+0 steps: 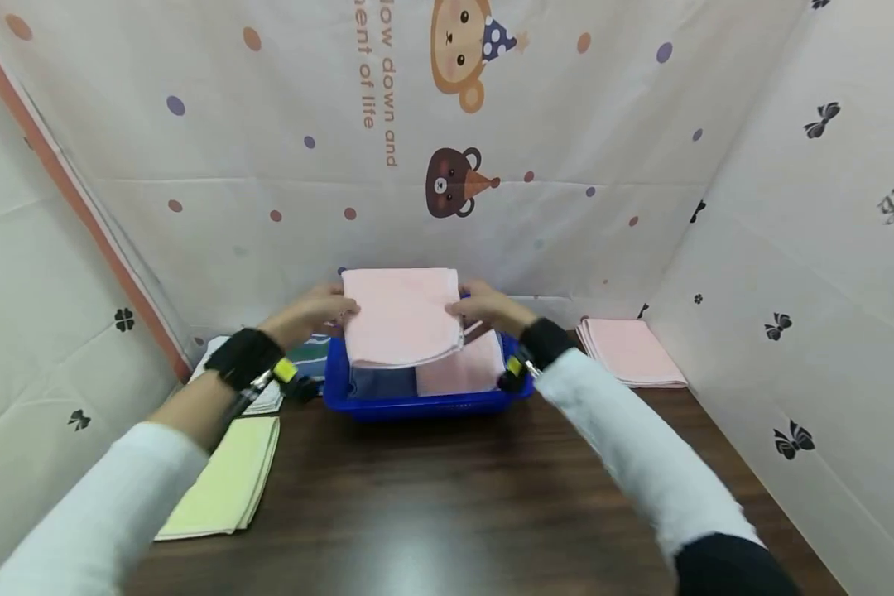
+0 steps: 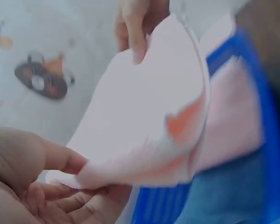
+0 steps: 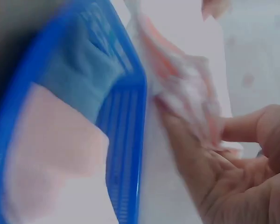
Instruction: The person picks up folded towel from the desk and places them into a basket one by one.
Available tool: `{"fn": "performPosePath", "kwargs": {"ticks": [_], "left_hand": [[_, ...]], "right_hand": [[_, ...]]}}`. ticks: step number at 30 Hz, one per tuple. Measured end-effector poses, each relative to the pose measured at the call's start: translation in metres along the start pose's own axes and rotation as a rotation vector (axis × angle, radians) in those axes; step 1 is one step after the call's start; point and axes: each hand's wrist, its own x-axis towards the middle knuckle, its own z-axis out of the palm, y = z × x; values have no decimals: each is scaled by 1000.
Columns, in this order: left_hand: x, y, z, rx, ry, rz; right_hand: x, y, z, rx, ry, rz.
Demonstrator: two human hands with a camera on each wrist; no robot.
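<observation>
A folded pink towel (image 1: 402, 319) hangs between my two hands above the blue basket (image 1: 425, 406). My left hand (image 1: 316, 313) pinches its left edge, thumb on top and fingers beneath, as the left wrist view shows. On the opposite edge, my right hand (image 1: 492, 306) pinches the towel in the same way. Inside the basket lie a dark blue folded cloth (image 1: 382, 382) on the left and another pink folded towel (image 1: 462, 368) on the right. In the right wrist view the held towel's layered edge (image 3: 191, 88) is blurred.
A yellow-green folded towel (image 1: 223, 480) lies at the table's left. Behind it are a white cloth (image 1: 266, 400) and a green striped cloth (image 1: 311, 356), partly hidden by my left arm. Another pink folded towel (image 1: 633, 352) lies right of the basket. Printed curtains (image 1: 305, 240) enclose the brown table (image 1: 387, 497).
</observation>
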Motion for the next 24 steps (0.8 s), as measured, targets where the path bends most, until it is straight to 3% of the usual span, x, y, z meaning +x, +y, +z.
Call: {"fn": "performPosePath", "kwargs": {"ticks": [5,9,12,15,17,19,23,24], "left_hand": [[41,-6,10,130,135,-52],[58,-21,31,399,182,-63],[62,-26,47,698,143,-31],[63,-27,61,910,72,-12],[65,-28,68,981,18,-34],[68,-30,73,1022,-39,-99],[85,-35,82,1109,-172,-228],[88,-35,85,1140,-197,-241]], "right_hand": [[50,4,9,53,-26,283],[67,30,29,-50,-11,394],[76,53,40,-204,-21,390],[109,89,39,-275,-101,402],[136,117,39,-356,-170,404],[163,143,37,-412,-244,420],[111,109,41,-380,-245,481],[92,98,43,-308,-170,524]]}}
